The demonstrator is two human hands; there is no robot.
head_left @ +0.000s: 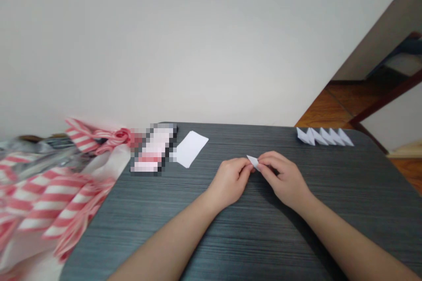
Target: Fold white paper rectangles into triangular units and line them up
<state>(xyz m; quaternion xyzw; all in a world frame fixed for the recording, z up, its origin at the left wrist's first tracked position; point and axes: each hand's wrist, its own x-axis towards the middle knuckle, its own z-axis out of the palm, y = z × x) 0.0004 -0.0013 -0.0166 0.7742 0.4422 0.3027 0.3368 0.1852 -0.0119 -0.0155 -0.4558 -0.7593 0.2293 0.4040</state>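
Between my fingertips, over the middle of the dark table, is a small folded piece of white paper (253,161) with a pointed corner sticking up. My left hand (232,178) pinches its left side with thumb and forefinger. From the other side, my right hand (282,177) grips it the same way. Fingers hide much of the paper, so its full shape cannot be made out. A row of several white folded paper pieces (325,136) stands near the far right edge. Flat sheets of white paper (191,149) lie to the left of my hands.
A pixelated, phone-like object (154,147) lies at the table's left edge. Red-and-white striped fabric (56,197) is heaped beside the table on the left. Behind the dark wood-grain table (132,228) rises a pale wall (198,44). Wooden floor (332,105) shows at the right.
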